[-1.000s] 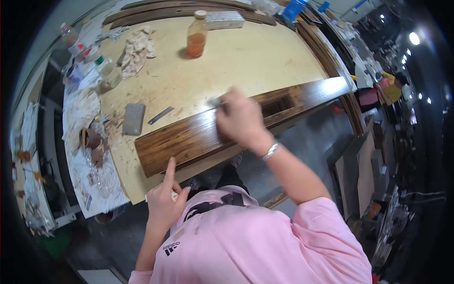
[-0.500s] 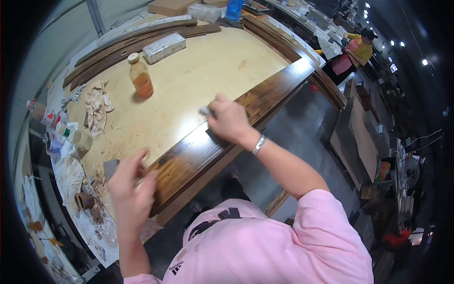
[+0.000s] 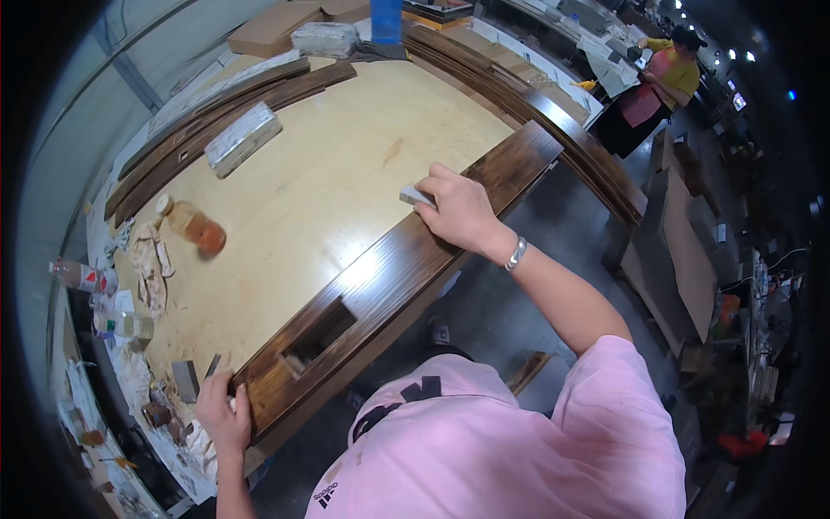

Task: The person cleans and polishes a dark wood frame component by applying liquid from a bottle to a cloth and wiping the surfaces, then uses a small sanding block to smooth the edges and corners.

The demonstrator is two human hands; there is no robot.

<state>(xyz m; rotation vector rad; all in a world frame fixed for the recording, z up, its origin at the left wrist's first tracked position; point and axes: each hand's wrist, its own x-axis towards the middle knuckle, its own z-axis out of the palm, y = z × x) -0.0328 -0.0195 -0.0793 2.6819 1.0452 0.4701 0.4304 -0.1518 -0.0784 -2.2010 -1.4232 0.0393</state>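
Observation:
A long, dark brown stained wooden board [image 3: 406, 251] lies slantwise along the near edge of the table, with a rectangular cutout [image 3: 322, 339] toward its left end. In my right hand [image 3: 462, 208] is a small grey sanding block [image 3: 417, 196], gripped between thumb and fingers above the board's far edge. My left hand [image 3: 225, 413] is closed around the board's left end, thumb on the near side. Beside that end, a grey block [image 3: 184, 381] and a thin dark piece [image 3: 213, 365] rest on the table.
A bottle of orange liquid [image 3: 194, 227], a stained rag [image 3: 152, 268] and a wrapped block [image 3: 244, 138] are on the pale tabletop [image 3: 337, 147]. Dark boards [image 3: 186, 143] are stacked at the back left, more [image 3: 553, 112] at right. A co-worker [image 3: 653, 86] stands beyond.
My left hand has come down from a blurred, raised position onto the board's left end. My right hand has moved right along the board with the block. The cutout has come into view.

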